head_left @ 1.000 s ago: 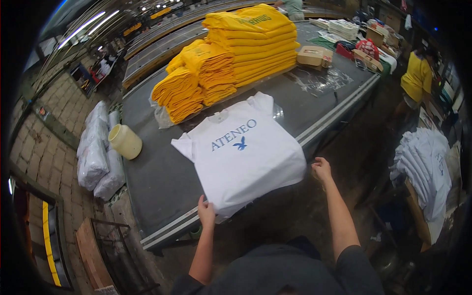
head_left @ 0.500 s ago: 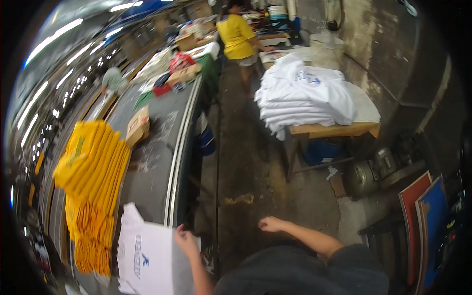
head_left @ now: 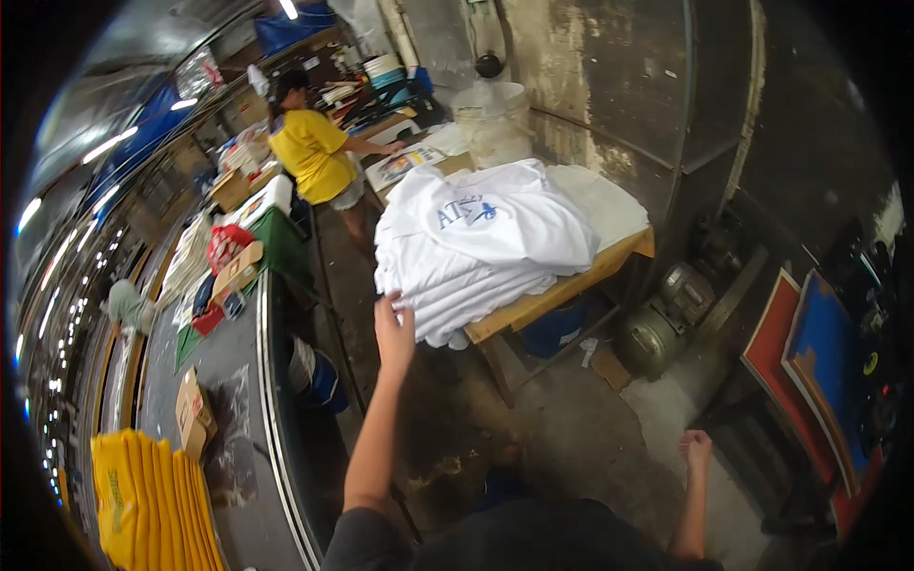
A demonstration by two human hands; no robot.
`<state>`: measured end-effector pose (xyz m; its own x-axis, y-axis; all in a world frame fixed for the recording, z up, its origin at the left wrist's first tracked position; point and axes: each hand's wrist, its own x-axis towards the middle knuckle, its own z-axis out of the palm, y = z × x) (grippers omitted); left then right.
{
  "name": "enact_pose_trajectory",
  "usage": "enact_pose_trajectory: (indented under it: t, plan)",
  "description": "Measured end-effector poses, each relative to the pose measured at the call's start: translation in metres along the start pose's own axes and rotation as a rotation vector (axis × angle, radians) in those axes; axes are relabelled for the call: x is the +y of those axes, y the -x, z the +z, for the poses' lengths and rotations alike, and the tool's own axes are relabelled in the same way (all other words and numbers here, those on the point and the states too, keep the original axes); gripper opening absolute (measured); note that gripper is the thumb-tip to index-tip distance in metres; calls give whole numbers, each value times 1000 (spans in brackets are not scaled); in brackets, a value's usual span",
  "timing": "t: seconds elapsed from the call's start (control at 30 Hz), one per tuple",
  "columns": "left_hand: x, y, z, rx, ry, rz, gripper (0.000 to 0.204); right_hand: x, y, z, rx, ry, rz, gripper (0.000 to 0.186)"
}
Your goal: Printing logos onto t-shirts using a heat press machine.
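A stack of white T-shirts (head_left: 476, 257) with blue print on the top one lies on a small wooden table (head_left: 609, 262) ahead of me. Reaching forward, my left hand (head_left: 393, 335) is at the stack's near left corner with its fingers apart. Whether the fingertips touch the cloth I cannot tell; no shirt is gripped. Off to the right, my right hand (head_left: 696, 447) hangs low over the floor, its fingers curled in and nothing seen in them.
On the left runs a long dark table (head_left: 233, 409) with folded yellow shirts (head_left: 152, 500) and a cardboard box (head_left: 195, 414). A person in a yellow shirt (head_left: 314, 157) works beyond. Motors (head_left: 657, 328) and coloured boards (head_left: 824, 362) stand at right.
My view has swung right, toward the white stack. My left hand has left the white shirt on the long table and reached forward to the stack. My right hand has moved right.
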<state>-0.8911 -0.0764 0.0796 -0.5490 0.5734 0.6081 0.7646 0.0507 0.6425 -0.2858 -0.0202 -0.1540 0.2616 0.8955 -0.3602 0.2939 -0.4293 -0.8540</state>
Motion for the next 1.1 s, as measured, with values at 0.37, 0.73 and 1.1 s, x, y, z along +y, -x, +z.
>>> enact_pose_trajectory:
  t: [0.37, 0.73, 1.1]
  plan:
    - [-121, -301, 125, -111, -213, 169, 60, -48, 101, 163, -327, 322, -120, 19]
    - [27, -212, 175, -775, 20, 500, 45, -201, 139, 179, -214, 332, -263, 31]
    - [283, -35, 105, -1850, 924, 898, 20, -283, 247, 73, -161, -285, -773, 82]
